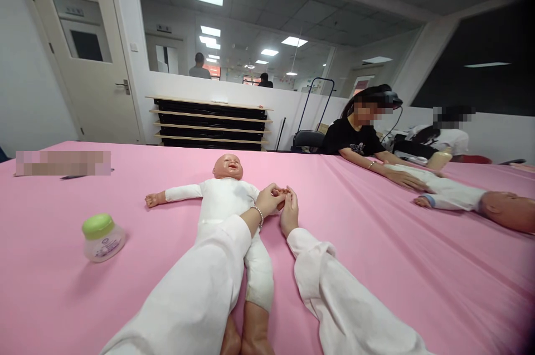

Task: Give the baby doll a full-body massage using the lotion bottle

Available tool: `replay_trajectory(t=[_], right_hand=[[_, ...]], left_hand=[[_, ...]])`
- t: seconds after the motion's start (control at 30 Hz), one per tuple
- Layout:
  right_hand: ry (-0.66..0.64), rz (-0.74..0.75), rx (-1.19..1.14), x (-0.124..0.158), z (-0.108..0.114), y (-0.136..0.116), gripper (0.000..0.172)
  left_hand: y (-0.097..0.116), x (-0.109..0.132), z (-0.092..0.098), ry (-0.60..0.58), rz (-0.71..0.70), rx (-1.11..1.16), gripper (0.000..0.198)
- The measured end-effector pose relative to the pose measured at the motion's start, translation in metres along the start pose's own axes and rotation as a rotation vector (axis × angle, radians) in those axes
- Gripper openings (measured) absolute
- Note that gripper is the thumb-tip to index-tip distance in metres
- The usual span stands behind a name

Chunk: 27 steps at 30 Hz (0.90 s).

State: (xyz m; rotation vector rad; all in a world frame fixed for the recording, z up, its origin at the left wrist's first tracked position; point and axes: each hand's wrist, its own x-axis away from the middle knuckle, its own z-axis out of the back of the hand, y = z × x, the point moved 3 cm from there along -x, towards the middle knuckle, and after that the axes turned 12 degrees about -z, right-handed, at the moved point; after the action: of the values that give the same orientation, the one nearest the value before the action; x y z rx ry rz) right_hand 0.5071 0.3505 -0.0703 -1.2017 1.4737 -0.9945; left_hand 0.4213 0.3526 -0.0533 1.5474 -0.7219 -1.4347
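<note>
A baby doll with a white cloth body lies on its back on the pink-covered table, head at the far end and feet toward me. Its arm on the right side of the view is stretched out to my hands. My left hand, with a beaded bracelet at the wrist, closes its fingers on the doll's hand. From the right, my right hand is closed around the same small hand, fingertips near those of my left. My hands partly cover the doll's fingers.
A jar with a green lid stands left of the doll. At the right, a person in a black shirt has hands on a second doll. A pale bottle is near that person. A blurred-out object lies far left.
</note>
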Motion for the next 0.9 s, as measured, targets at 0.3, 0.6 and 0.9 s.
replay_trajectory(t=[0.3,0.6,0.9], right_hand=[[-0.033,0.048,0.123,0.004,-0.003,-0.004,0.056],[0.117,-0.078,-0.015,-0.001,0.003,-0.013,0.044],[-0.033,0.097,0.177,0.01,-0.002,-0.011,0.057]], left_hand=[[0.001,-0.003,0.006,0.051,-0.013,-0.094,0.025],[-0.003,0.002,-0.004,-0.063,0.006,-0.128,0.012],[0.007,0.0,0.009,0.026,-0.017,-0.199,0.029]])
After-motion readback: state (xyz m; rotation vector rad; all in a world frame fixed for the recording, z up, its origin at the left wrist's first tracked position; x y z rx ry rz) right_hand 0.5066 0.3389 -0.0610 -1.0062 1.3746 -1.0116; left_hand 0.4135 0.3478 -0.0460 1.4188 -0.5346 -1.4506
